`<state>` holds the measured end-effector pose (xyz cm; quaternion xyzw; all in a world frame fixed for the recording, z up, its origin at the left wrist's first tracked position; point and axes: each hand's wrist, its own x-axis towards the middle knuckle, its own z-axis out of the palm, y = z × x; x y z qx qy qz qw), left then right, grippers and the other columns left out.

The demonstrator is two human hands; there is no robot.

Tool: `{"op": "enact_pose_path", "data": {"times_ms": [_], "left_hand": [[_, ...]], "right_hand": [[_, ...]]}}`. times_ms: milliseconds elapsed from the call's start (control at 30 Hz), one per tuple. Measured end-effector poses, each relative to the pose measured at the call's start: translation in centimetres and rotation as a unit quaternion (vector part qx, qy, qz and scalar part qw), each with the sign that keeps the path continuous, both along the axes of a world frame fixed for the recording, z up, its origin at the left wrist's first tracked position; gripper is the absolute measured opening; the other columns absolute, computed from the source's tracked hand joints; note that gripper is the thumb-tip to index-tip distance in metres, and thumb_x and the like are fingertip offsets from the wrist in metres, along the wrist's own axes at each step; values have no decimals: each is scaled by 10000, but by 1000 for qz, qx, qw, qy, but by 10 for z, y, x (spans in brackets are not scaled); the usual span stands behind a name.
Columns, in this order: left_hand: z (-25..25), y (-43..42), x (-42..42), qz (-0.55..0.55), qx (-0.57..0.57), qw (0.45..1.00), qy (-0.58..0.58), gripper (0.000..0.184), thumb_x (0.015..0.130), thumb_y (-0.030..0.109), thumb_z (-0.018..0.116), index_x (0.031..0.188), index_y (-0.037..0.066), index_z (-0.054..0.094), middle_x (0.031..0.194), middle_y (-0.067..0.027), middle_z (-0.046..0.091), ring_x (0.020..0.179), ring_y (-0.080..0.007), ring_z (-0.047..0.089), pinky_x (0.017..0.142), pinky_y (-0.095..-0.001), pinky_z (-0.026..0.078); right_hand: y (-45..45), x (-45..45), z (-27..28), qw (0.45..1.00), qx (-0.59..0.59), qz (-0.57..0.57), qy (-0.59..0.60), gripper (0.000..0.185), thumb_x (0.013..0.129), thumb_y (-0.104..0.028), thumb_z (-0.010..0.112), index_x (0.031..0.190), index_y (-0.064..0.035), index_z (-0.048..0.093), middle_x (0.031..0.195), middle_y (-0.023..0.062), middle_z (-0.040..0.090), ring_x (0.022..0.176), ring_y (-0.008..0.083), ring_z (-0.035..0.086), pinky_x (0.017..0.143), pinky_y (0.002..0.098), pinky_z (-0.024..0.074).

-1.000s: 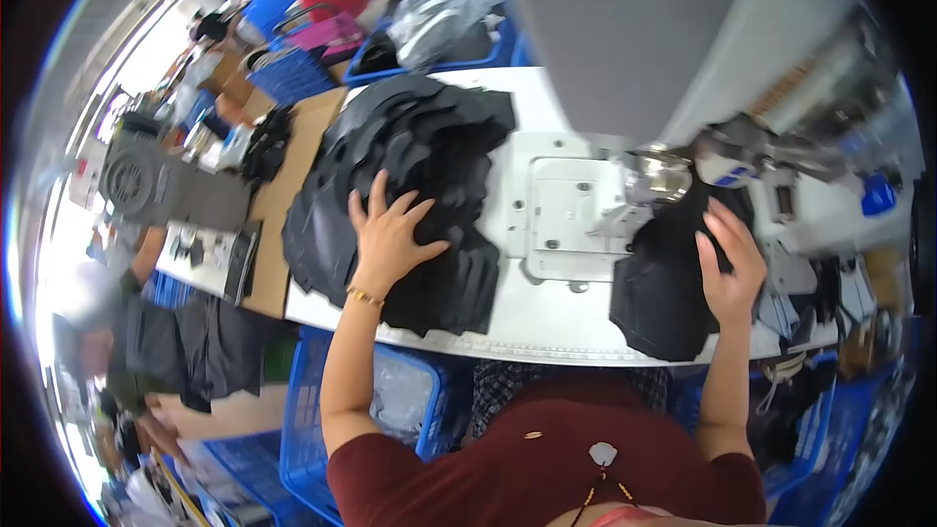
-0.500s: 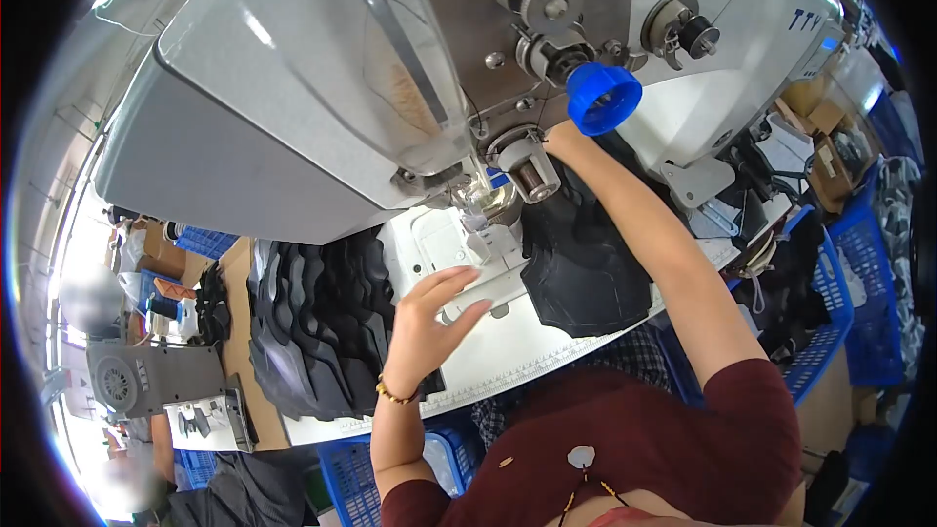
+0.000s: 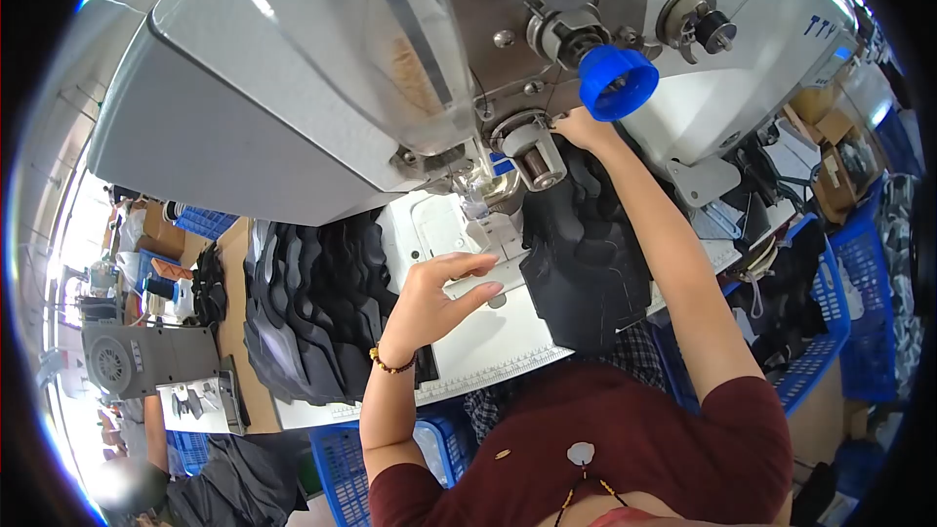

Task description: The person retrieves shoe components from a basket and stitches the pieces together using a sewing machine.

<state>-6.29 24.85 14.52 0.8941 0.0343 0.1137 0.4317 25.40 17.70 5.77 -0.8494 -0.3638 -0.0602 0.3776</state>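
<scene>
My left hand (image 3: 429,298) hovers over the white machine bed (image 3: 508,322), its thumb and fingers apart with nothing between them. Ahead of it is the needle area of a large sewing machine (image 3: 244,117). My right hand (image 3: 586,129) reaches past the machine head to the far end of a stack of black cut pieces (image 3: 581,288); its fingers are mostly hidden behind the bobbin winder parts. To the left of the needle area, more black wavy-edged pieces (image 3: 312,312) lie overlapped in a row.
A blue knob (image 3: 618,83) juts out from the machine head. Blue baskets (image 3: 825,332) holding black material stand at the right, and another blue basket (image 3: 342,473) is below the table. At the left are a grey motor-like unit (image 3: 146,359) and a person in dark clothing (image 3: 234,488).
The head view has shifted slightly. My left hand keeps its open shape, its fingertips a little farther from the needle area. The near end of the right stack sits slightly nearer my body.
</scene>
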Motion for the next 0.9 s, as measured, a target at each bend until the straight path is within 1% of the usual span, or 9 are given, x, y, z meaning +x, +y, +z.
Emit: {"op": "enact_pose_path", "data": {"times_ms": [67,100,200,367,567,600,700,733,900], "left_hand": [[-7,2,0,21,-69,997,-13,358,735,87,649,1064,-13,551,938,-114,615,857,-174,586,773,-284,454],[-9,3,0,33,-104,994,-21,386,741,66,640,1102,-13,528,959,-107,611,873,-165,577,792,-289,447],[-10,6,1,26,-181,983,-34,467,755,129,650,1145,-55,469,1047,-122,576,964,-174,550,840,-304,439],[16,2,18,-72,-406,910,42,452,795,182,618,1137,-70,463,1020,-91,567,920,-109,526,804,-259,436],[21,19,25,78,-370,921,91,256,826,206,566,823,-47,606,700,-39,603,598,-53,529,539,-184,435],[20,22,25,82,-363,923,97,246,822,198,570,807,-45,605,689,-41,603,585,-52,532,522,-182,435],[25,21,28,85,-369,924,57,217,808,181,582,765,-30,610,656,-25,590,558,-37,508,496,-179,413],[22,25,29,91,-355,928,60,207,803,174,586,757,-26,610,655,-22,588,554,-35,502,490,-177,405],[17,30,35,134,-346,926,70,252,777,208,625,757,-43,602,643,-28,570,539,-47,482,470,-182,405]], "right_hand": [[-23,-10,0,988,128,80,24,335,688,-277,674,691,10,500,468,61,439,439,200,454,459,332,358],[-58,-66,69,962,102,65,244,298,745,-264,630,728,7,508,507,32,443,384,137,436,395,282,342],[-103,-106,87,878,183,184,402,267,825,-224,552,944,14,531,757,42,558,444,85,492,355,196,372],[-107,-163,83,804,157,327,470,295,810,-74,560,1069,28,463,869,77,564,667,105,573,437,206,490],[-80,-203,75,766,228,351,488,766,800,-58,570,1339,-60,24,955,131,545,681,103,580,486,203,496],[-77,-210,78,756,283,348,477,589,811,-55,558,1301,-33,231,916,113,563,630,94,578,482,201,502],[-71,-208,65,774,250,366,452,320,820,-53,547,1127,2,476,892,83,571,630,83,576,470,201,508],[-68,-213,68,760,283,344,472,142,825,-63,544,937,15,583,838,48,566,614,64,559,456,198,507],[-65,-218,67,771,292,322,466,163,824,-82,552,956,11,576,773,19,540,574,40,525,453,195,505]]}}
